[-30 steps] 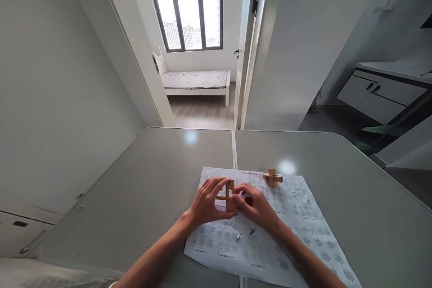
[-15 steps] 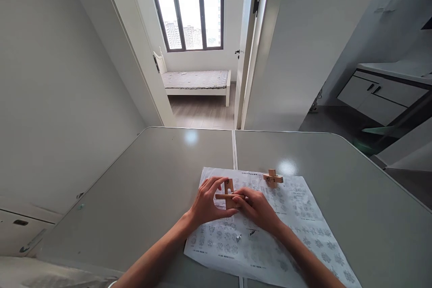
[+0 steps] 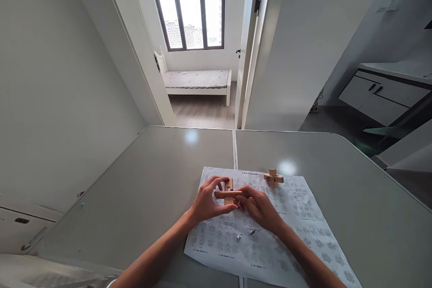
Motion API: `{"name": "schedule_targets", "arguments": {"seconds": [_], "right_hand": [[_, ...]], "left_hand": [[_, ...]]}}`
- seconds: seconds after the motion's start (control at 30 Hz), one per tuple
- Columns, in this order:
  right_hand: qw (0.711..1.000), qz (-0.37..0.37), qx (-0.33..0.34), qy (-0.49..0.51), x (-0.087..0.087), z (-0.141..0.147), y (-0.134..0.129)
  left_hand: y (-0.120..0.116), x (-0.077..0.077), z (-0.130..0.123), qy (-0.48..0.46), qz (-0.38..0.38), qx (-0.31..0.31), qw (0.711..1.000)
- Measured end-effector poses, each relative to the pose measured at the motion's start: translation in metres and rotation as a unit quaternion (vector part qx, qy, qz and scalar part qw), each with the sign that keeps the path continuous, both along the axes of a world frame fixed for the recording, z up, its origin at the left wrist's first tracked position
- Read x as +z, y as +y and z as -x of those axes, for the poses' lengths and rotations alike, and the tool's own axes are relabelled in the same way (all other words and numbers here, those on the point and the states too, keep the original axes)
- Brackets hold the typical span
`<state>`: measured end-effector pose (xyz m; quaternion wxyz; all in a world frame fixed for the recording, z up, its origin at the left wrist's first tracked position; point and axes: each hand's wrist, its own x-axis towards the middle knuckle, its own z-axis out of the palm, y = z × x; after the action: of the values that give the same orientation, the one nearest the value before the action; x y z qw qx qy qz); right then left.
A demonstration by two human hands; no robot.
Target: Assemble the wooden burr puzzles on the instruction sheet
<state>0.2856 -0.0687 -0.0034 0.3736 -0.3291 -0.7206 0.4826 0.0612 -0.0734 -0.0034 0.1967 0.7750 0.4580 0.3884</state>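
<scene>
Between thumb and fingers, my left hand [image 3: 206, 199] grips an upright wooden puzzle piece [image 3: 229, 184] at its top and bottom ends. A second wooden puzzle piece [image 3: 224, 194] lies crosswise against it, its right end pinched by my right hand [image 3: 258, 204]. Together the two pieces make a cross, held over the printed sheet [image 3: 209, 243]. My right fingertips hide part of the join. Beyond my right hand, an assembled wooden burr puzzle [image 3: 273, 179] with dark marks stands on the sheet's far part.
The creased sheet carries rows of small diagrams and lies on a grey table [image 3: 151, 180] with a seam [image 3: 235, 148] down its middle. Two small shiny bits [image 3: 239, 237] rest on the sheet near me. Past the far edge are a doorway and a bed [image 3: 199, 80].
The crosswise piece has turned so that more of its broad face shows, and my right fingers have shifted slightly on its end. My left hand keeps its grip.
</scene>
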Motion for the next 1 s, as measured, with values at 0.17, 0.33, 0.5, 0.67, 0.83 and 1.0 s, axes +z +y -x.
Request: {"name": "schedule_targets", "arguments": {"seconds": [0.17, 0.33, 0.5, 0.67, 0.83, 1.0], "right_hand": [[1.000, 0.006, 0.009, 0.010, -0.0012, -0.0012, 0.0007], [1.000, 0.012, 0.017, 0.022, 0.0023, -0.0011, -0.0004], [0.999, 0.015, 0.045, 0.016, 0.0043, 0.0009, -0.0054], [0.996, 0.056, 0.038, 0.050, -0.0013, 0.0052, -0.0081], [0.990, 0.103, 0.004, 0.099, 0.0004, 0.0050, -0.0035], [0.981, 0.137, -0.001, 0.140, 0.0069, -0.0005, 0.0012]], "left_hand": [[-0.0012, -0.0007, 0.0016, 0.001, 0.031, -0.014, 0.999], [0.0010, -0.0016, 0.0014, -0.013, 0.034, -0.022, 0.999], [0.0036, 0.0006, 0.0048, -0.021, 0.030, -0.018, 0.999], [0.0014, 0.0045, 0.0039, -0.010, 0.027, -0.038, 0.999], [0.0000, 0.0058, -0.0011, 0.032, 0.038, -0.051, 0.997], [0.0011, -0.0029, -0.0013, 0.096, 0.008, -0.049, 0.994]]}}
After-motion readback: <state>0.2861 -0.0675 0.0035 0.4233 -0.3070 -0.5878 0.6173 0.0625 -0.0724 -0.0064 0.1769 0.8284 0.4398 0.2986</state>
